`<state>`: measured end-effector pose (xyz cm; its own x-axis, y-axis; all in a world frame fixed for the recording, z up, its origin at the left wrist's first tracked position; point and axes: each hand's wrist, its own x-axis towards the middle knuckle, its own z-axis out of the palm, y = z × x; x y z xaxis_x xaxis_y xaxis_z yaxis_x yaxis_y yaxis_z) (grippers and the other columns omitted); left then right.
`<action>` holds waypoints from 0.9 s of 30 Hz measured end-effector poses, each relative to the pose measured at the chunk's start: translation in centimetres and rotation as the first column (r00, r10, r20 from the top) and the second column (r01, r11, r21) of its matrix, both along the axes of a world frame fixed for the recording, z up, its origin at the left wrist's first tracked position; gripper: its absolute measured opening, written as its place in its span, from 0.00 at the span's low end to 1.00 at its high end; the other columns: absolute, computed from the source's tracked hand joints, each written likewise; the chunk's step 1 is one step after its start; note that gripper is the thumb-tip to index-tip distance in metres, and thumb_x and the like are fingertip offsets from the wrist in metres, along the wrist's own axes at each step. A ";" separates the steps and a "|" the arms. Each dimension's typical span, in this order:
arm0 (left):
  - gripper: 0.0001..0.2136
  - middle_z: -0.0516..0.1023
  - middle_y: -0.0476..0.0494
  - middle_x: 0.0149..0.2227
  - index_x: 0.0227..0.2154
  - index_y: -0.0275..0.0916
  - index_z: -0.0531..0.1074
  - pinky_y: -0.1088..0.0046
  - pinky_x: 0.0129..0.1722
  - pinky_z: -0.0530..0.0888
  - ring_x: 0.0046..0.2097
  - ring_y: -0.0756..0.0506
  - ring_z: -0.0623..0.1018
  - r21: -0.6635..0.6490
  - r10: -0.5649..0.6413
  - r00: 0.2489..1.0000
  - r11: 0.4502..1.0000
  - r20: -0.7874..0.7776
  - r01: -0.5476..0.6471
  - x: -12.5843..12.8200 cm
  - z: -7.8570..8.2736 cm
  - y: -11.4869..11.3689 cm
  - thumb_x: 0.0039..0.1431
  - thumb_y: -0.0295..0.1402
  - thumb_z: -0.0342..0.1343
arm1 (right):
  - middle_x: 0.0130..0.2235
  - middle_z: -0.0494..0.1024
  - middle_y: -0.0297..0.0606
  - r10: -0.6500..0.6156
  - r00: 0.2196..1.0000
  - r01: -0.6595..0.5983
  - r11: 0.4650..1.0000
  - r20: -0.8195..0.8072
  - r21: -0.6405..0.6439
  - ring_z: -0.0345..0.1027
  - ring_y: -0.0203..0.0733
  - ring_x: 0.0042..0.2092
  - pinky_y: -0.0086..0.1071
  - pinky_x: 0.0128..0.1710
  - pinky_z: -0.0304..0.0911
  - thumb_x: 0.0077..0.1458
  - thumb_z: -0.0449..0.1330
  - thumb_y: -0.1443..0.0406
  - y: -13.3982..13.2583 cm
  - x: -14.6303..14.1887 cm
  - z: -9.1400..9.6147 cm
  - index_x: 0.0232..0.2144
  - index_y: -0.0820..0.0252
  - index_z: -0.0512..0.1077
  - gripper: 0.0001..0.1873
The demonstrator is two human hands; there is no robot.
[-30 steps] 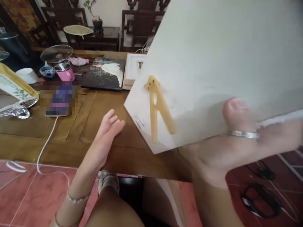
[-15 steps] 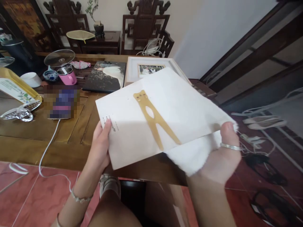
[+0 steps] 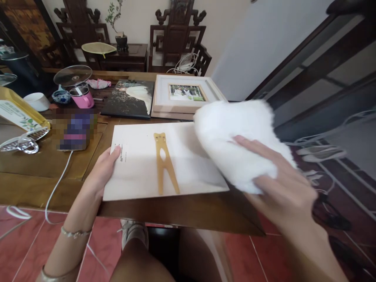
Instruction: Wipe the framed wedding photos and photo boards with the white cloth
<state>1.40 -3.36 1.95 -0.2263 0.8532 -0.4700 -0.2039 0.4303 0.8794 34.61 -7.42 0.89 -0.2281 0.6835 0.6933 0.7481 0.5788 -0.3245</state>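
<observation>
My left hand [image 3: 104, 168] grips the left edge of a white flat panel [image 3: 135, 172], thumb on top and the other fingers mostly hidden beneath. On the panel's face is a tan, two-legged shape with a cat's head [image 3: 162, 154], and small dark print lies near my thumb. The panel is over the front edge of the wooden table; whether it rests on the wood I cannot tell. A bunched white fluffy cloth [image 3: 232, 129] is in my right hand [image 3: 282, 184], covering the panel's upper right part. Motion blurs this hand a little.
Behind the panel lie a framed photo [image 3: 188, 93] and a dark picture panel [image 3: 129, 98]. On the left are a phone [image 3: 75, 131] with a white cable, a pink mug [image 3: 82, 97], a hair clip [image 3: 25, 141] and a yellow-white pack [image 3: 23, 111].
The panel has come down and levelled out, moving left. My right hand has let go of its right edge, turned over and brought the cloth above the panel.
</observation>
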 end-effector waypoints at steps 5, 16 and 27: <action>0.10 0.83 0.45 0.30 0.45 0.34 0.76 0.75 0.27 0.74 0.29 0.45 0.81 0.011 -0.046 0.999 0.999 -0.025 0.047 -0.1 -0.4 0.5 0.63 0.30 0.55 | 0.62 0.70 0.42 0.273 0.928 -0.288 0.957 0.254 0.023 0.62 0.53 0.63 0.59 0.60 0.63 0.54 0.55 0.79 0.8 -2.2 -0.8 0.29 0.53 0.68 0.15; 0.12 0.83 0.42 0.35 0.41 0.37 0.77 0.74 0.29 0.73 0.34 0.43 0.80 0.075 -0.141 0.974 0.985 -0.177 0.157 -0.7 -0.3 0.6 0.57 0.37 0.62 | 0.59 0.73 0.48 0.304 0.928 -0.294 0.953 0.218 -0.077 0.57 0.52 0.66 0.61 0.62 0.58 0.50 0.49 0.83 1.0 -4.1 -3.0 0.33 0.57 0.73 0.21; 0.22 0.76 0.37 0.43 0.33 0.41 0.71 0.54 0.58 0.63 0.58 0.25 0.67 0.175 -0.075 0.622 0.928 -0.780 0.330 -0.4 -0.1 -0.1 0.37 0.40 0.73 | 0.58 0.73 0.53 0.291 0.925 -0.273 0.956 0.244 -0.107 0.56 0.54 0.66 0.63 0.62 0.57 0.48 0.48 0.84 0.9 -4.9 -3.1 0.37 0.59 0.72 0.23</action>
